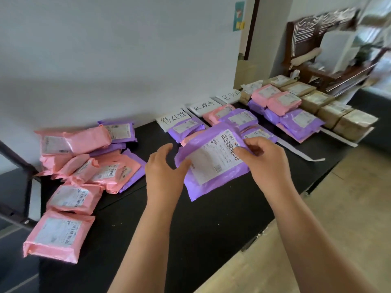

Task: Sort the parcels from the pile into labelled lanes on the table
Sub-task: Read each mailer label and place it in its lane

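A purple parcel (213, 166) held over the black table (190, 229), just before the paper lane labels (172, 120).
The right hand (266, 163) pinches its upper right edge by the barcode. The left hand (163, 172) lays its thumb on the left edge, fingers loosely curved; its grip is unclear. The pile (84, 166) lies left.

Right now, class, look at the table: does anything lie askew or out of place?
Yes. The nearer white strip at right has a bent end at the table edge. At near left, a pink parcel overhangs the table's left edge.
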The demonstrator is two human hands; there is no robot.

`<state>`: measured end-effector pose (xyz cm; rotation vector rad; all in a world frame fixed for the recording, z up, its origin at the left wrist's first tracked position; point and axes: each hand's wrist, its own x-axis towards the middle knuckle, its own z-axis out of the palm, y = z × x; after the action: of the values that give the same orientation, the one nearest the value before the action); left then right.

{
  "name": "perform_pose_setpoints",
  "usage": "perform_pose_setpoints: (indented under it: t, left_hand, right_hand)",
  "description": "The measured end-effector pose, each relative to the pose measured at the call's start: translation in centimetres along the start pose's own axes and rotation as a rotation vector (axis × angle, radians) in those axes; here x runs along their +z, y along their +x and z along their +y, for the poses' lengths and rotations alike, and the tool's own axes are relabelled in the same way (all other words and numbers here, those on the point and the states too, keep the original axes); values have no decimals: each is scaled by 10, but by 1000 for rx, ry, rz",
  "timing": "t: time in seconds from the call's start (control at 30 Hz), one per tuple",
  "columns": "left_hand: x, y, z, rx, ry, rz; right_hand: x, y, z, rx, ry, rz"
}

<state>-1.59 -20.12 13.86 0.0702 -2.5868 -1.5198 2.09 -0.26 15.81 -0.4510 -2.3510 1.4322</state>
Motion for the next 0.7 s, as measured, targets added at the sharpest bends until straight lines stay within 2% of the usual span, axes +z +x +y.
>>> perform_pose_setpoints:
  t: [0.1, 0.27, 0.5, 0.7]
  left_hand:
    - [34, -7, 15, -88, 4, -20]
    - [105, -29, 49, -244, -21, -144]
    - [181, -52, 73, -293, -16, -131]
    - [216, -46, 75, -331, 25, -125]
  right_hand:
    - [-33, 16, 22, 49, 85, 38]
    - [-94, 42, 68, 143, 195, 74]
    - [-157, 66, 125, 202, 165, 41]
    - [-161, 88, 164, 256, 80, -28]
